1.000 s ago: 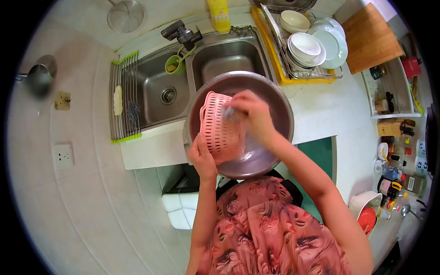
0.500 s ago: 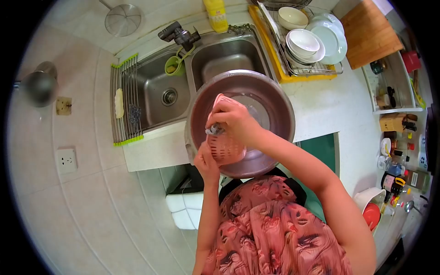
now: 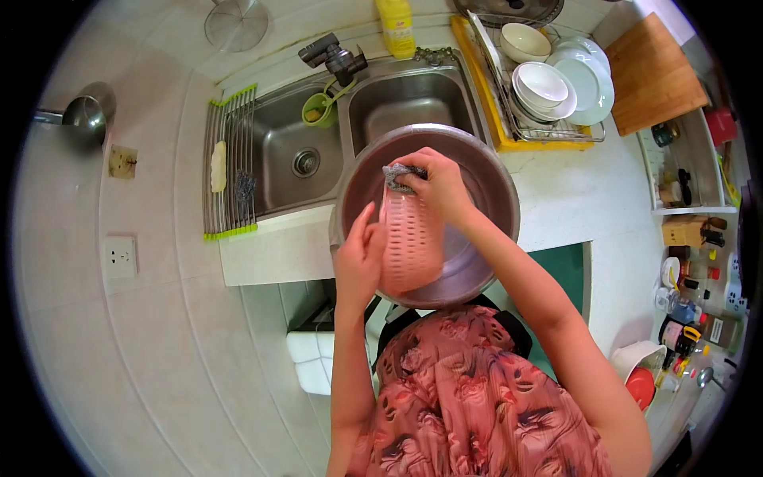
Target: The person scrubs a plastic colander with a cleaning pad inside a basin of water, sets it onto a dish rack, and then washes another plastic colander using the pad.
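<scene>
A pink slotted plastic basket point(image 3: 412, 246) is tilted over a large metal basin point(image 3: 494, 187). My left hand point(image 3: 362, 258) grips the basket's left edge, its index finger pointing up along the side and its other fingertips partly hidden. Pinched in my right hand point(image 3: 439, 181) is a grey scouring pad point(image 3: 404, 176), pressed against the basket's upper end. Part of that end is covered by the right hand and the pad.
Behind the basin is a double steel sink point(image 3: 290, 163) with a tap point(image 3: 338, 60). A green-tipped roll-up rack point(image 3: 230, 163) lies across its left side. At the back right, a dish rack point(image 3: 556, 137) holds bowls and plates, beside a wooden board point(image 3: 656, 75).
My right hand has moved up along the basket with the scouring pad, uncovering more of its slotted side. My left index finger has straightened. The whole view has shifted slightly.
</scene>
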The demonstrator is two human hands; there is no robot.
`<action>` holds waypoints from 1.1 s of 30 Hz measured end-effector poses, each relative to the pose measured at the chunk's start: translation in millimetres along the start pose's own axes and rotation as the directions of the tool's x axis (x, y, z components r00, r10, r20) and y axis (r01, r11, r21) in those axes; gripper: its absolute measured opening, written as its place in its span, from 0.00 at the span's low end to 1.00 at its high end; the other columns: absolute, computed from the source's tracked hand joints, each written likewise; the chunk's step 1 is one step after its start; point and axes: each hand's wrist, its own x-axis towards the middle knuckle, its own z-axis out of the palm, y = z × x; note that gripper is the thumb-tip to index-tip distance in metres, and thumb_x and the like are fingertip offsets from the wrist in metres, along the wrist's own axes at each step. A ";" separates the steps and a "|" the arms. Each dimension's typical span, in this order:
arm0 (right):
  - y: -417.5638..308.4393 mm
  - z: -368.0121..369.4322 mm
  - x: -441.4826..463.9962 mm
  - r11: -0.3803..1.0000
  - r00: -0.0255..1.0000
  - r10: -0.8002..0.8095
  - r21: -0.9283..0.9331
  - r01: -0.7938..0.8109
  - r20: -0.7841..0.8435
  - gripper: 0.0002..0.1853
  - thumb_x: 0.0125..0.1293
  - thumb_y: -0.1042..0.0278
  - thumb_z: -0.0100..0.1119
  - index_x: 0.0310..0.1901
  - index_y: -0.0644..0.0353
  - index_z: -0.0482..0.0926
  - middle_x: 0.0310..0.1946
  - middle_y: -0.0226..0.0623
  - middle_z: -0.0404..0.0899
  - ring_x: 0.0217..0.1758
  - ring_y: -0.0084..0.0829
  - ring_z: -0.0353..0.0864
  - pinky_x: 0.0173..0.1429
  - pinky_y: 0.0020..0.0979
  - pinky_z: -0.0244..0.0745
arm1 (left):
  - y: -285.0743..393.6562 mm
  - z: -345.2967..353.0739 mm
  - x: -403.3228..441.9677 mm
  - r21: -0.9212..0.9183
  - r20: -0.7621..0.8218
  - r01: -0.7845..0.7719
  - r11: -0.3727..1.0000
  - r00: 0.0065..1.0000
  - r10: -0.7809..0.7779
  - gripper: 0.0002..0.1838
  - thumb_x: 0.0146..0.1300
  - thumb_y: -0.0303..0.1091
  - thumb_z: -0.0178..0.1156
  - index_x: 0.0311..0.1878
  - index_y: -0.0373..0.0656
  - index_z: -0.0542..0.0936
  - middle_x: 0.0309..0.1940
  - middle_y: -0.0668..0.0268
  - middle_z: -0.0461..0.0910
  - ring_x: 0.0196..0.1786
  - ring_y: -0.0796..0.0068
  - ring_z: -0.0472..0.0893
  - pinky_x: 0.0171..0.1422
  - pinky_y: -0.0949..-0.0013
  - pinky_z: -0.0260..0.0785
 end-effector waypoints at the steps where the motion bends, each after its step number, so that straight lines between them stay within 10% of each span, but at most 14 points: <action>1: 0.2 4.4 -2.3 1.000 1.000 -0.013 0.019 0.012 0.011 0.13 0.60 0.73 0.69 0.47 0.56 0.88 0.40 0.36 0.84 0.44 0.33 0.85 0.52 0.32 0.78 | 14.3 1.2 6.3 0.062 0.057 0.071 0.996 0.996 -0.074 0.24 0.78 0.41 0.52 0.69 0.35 0.72 0.41 0.65 0.87 0.39 0.75 0.86 0.43 0.72 0.77; 5: 22.8 -1.7 -1.4 1.000 0.998 0.018 -0.001 -0.019 -0.065 0.13 0.60 0.70 0.69 0.48 0.57 0.88 0.43 0.38 0.86 0.44 0.34 0.86 0.52 0.32 0.79 | 29.6 5.3 17.6 -0.299 0.276 0.386 0.872 0.910 -0.308 0.22 0.80 0.40 0.48 0.67 0.35 0.73 0.42 0.63 0.86 0.36 0.78 0.86 0.37 0.77 0.75; 9: 104.8 -4.9 -7.4 0.940 0.919 0.316 -0.052 -0.337 -0.234 0.14 0.60 0.64 0.69 0.47 0.60 0.87 0.42 0.45 0.87 0.45 0.39 0.86 0.53 0.37 0.78 | 15.8 16.5 7.7 -0.491 0.210 0.353 0.796 0.935 -0.285 0.21 0.80 0.41 0.48 0.66 0.36 0.72 0.55 0.57 0.83 0.53 0.71 0.85 0.50 0.73 0.77; 16: 104.7 10.9 -35.6 0.741 0.795 0.565 0.560 -0.370 -0.222 0.14 0.71 0.66 0.61 0.51 0.67 0.82 0.38 0.33 0.85 0.40 0.20 0.80 0.47 0.27 0.75 | 5.4 84.0 -4.9 -0.640 0.329 0.335 0.692 0.933 -0.148 0.31 0.76 0.29 0.54 0.76 0.31 0.57 0.72 0.49 0.66 0.75 0.66 0.66 0.78 0.65 0.58; 23: 101.9 -0.7 -40.2 0.853 0.892 0.392 0.453 -0.260 -0.226 0.12 0.69 0.67 0.64 0.50 0.64 0.82 0.37 0.31 0.85 0.38 0.20 0.79 0.46 0.27 0.75 | 45.8 44.9 -15.2 -0.590 0.298 0.214 0.779 0.954 -0.036 0.29 0.74 0.24 0.52 0.75 0.30 0.60 0.70 0.55 0.70 0.69 0.70 0.72 0.75 0.65 0.63; 27: 131.3 -8.4 -40.5 0.944 0.948 0.117 -0.264 -0.199 -0.297 0.17 0.62 0.72 0.63 0.54 0.57 0.80 0.47 0.45 0.81 0.48 0.46 0.81 0.53 0.42 0.77 | 41.3 -3.4 -25.4 -0.650 0.218 0.240 0.721 0.968 -0.126 0.28 0.73 0.25 0.52 0.74 0.29 0.62 0.68 0.56 0.73 0.68 0.70 0.74 0.73 0.65 0.65; 30: 138.9 11.7 -68.8 0.899 0.994 0.076 -0.427 -0.101 -0.077 0.21 0.58 0.75 0.63 0.55 0.55 0.79 0.50 0.44 0.76 0.55 0.50 0.76 0.55 0.45 0.77 | 24.3 -21.7 -29.6 -0.735 0.164 0.214 0.643 0.977 -0.138 0.28 0.74 0.28 0.52 0.74 0.29 0.63 0.67 0.57 0.74 0.67 0.70 0.75 0.72 0.66 0.67; 33: 144.1 11.0 -80.4 0.893 0.906 -0.194 -0.314 0.322 0.377 0.22 0.56 0.76 0.63 0.55 0.52 0.79 0.55 0.42 0.75 0.59 0.49 0.73 0.56 0.45 0.77 | 6.7 -19.6 -31.1 -0.751 0.080 0.210 0.626 0.970 -0.229 0.24 0.79 0.33 0.50 0.72 0.30 0.66 0.67 0.58 0.75 0.66 0.72 0.76 0.71 0.67 0.68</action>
